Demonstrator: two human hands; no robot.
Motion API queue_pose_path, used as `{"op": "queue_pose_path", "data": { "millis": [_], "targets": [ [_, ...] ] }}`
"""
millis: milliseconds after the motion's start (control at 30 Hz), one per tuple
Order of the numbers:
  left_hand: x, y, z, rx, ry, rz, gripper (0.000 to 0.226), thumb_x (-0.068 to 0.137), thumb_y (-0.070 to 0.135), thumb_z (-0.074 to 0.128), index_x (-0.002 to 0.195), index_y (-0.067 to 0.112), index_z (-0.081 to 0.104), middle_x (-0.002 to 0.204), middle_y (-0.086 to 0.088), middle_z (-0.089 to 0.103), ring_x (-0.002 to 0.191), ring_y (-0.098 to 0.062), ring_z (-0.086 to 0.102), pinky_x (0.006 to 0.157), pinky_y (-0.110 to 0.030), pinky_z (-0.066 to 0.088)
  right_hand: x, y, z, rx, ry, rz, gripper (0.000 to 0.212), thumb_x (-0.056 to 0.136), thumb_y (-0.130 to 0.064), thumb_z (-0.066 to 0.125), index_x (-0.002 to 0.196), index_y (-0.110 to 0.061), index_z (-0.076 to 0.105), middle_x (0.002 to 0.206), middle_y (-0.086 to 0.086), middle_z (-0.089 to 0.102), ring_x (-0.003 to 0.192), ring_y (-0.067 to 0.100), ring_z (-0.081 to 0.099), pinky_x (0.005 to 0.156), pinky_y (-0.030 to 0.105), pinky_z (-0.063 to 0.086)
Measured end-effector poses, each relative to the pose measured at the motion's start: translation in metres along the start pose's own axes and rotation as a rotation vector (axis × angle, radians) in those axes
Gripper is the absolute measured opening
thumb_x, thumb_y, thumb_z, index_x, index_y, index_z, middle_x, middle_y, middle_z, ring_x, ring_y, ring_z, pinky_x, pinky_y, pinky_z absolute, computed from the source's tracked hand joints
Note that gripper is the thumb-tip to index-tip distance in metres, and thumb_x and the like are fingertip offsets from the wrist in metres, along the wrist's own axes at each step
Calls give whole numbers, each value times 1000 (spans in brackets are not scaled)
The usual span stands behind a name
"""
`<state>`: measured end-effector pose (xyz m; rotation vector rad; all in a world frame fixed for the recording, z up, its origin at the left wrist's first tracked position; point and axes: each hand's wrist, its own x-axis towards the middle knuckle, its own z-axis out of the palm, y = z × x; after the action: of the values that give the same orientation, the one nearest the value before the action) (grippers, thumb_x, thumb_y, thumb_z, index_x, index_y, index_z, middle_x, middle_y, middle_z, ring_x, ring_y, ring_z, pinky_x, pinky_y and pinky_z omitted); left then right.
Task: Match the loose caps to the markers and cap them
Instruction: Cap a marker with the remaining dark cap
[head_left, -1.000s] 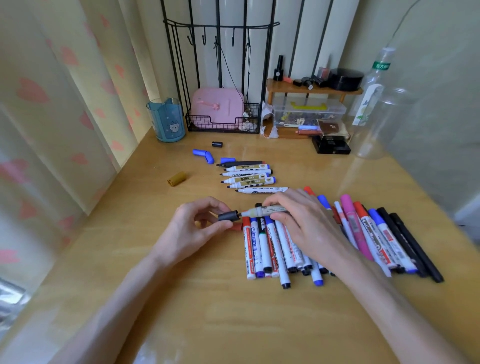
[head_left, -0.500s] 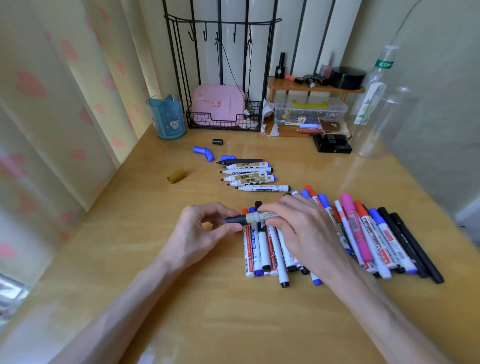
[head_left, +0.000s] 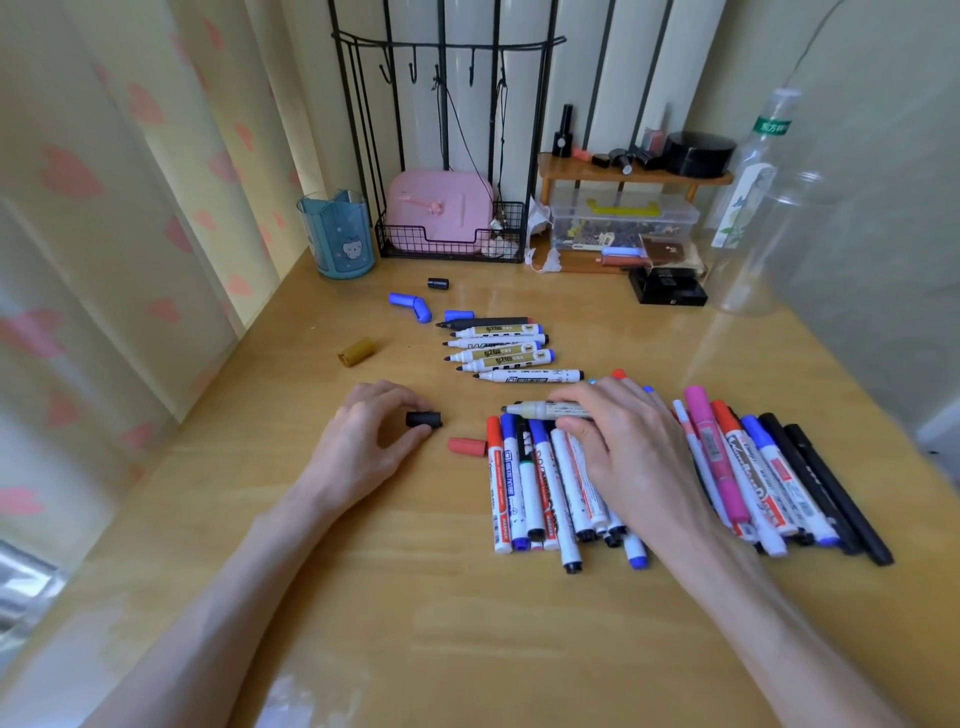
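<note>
Status: capping in progress, cap and pen apart. Left hand (head_left: 374, 441), at 9 o'clock of the work area, pinches a black cap (head_left: 423, 419) between thumb and fingertips. Right hand (head_left: 623, 447), at centre, grips a gold-label marker (head_left: 545, 409) with fingers over and thumb under the barrel, bare tip pointing to 9 o'clock. It is held just above the pile of capped markers (head_left: 530, 483).

Risks noted:
- Mismatch. The marker's tail end is hidden under the fingers. Similar pens in the row of uncapped markers (head_left: 504, 351) at 12 o'clock show blue tails, so the black cap may be the wrong colour.
- Staining. The exposed nib could mark the table (head_left: 415, 597) or a finger if the cap comes in off-line.
- Knock. A red cap (head_left: 466, 446) lies between the hands, and a sweep of either wrist could send it rolling.
- Loose stock, all round and free to roll: blue caps (head_left: 410, 305) and a small black cap (head_left: 438, 283) at 11 o'clock, a gold cap (head_left: 356, 352) at 10 o'clock.

Containers:
- Blue cup (head_left: 337, 234), 11 o'clock: contents cannot be told.
- Wire basket (head_left: 452, 247), 12 o'clock: holds a pink case (head_left: 441, 208).
- Clear box (head_left: 623, 223), 1 o'clock: small mixed items, too small to name.
- Plastic bottle (head_left: 753, 218), 2 o'clock: looks empty.
</note>
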<state>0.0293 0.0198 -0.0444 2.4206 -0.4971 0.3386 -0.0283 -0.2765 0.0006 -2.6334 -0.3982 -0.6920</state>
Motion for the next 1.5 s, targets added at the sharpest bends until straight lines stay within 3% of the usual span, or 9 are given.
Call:
{"op": "queue_pose_path", "data": {
  "millis": [200, 333, 500, 600, 733, 867, 1067, 1233, 1500],
  "targets": [
    [10, -2, -7, -61, 42, 2, 28, 96, 36, 72, 122, 27, 71, 123, 7, 62, 116, -11, 58, 101, -28, 42, 8, 4, 3, 82, 3, 72, 21, 99, -24, 65, 120, -25, 69, 99, -8, 66, 94, 18, 56, 82, 39, 47],
    [29, -32, -16, 217, 265, -172, 35, 94, 20, 73, 128, 16, 68, 125, -11, 63, 115, -37, 58, 98, -47, 46, 13, 6, 3, 140, 23, 111, 23, 99, -26, 66, 121, -27, 69, 102, -11, 67, 97, 14, 55, 89, 42, 49],
    [50, -48, -16, 310, 200, -396, 43, 94, 34, 75, 130, 11, 69, 125, -18, 69, 114, -44, 59, 98, -52, 47, 16, 6, 1, 182, 26, 120, 25, 96, -25, 70, 121, -27, 72, 102, -9, 68, 98, 17, 56, 88, 47, 50],
    [50, -45, -16, 206, 270, -356, 28, 93, 30, 76, 115, 14, 74, 107, -9, 74, 102, -34, 66, 90, -46, 52, 15, 7, -2, 192, 22, 131, 26, 96, -25, 70, 121, -28, 72, 102, -10, 68, 100, 17, 56, 89, 46, 49],
    [32, -12, -24, -172, 270, -294, 19, 93, 21, 77, 111, 22, 71, 98, 8, 73, 83, -2, 68, 74, -14, 49, 12, 10, -8, 188, 20, 138, 26, 96, -27, 70, 122, -29, 72, 104, -12, 68, 102, 15, 57, 90, 43, 49],
    [14, 21, -23, -394, 225, -274, 17, 91, 18, 79, 107, 21, 74, 92, -6, 72, 72, -9, 65, 68, -22, 52, 11, 12, -15, 195, 29, 162, 24, 97, -27, 71, 120, -33, 71, 101, -13, 68, 101, 12, 58, 86, 35, 49],
    [2, 53, -16, -613, 143, -186, 22, 91, 6, 77, 96, 0, 56, 112, 2, 79, 92, -19, 78, 79, -26, 60, 4, 10, -16, 186, 17, 179, 25, 97, -31, 70, 121, -35, 71, 101, -16, 67, 101, 7, 55, 77, 14, 40],
    [-3, 52, -9, -480, 78, -98, 19, 90, 30, 79, 98, 16, 69, 75, 2, 67, 62, -15, 58, 65, -30, 47, -3, 13, -13, 153, 30, 138, 28, 94, -29, 74, 121, -33, 74, 97, -14, 66, 96, 15, 51, 77, 28, 42],
    [-6, 54, -5, -372, 26, 42, 30, 87, 40, 79, 110, 21, 76, 86, 3, 61, 63, -12, 52, 66, -21, 44, -5, 9, -11, 207, 23, 76, 26, 93, -19, 75, 117, -29, 77, 100, -13, 67, 97, 14, 52, 85, 15, 38]
  ]
}}
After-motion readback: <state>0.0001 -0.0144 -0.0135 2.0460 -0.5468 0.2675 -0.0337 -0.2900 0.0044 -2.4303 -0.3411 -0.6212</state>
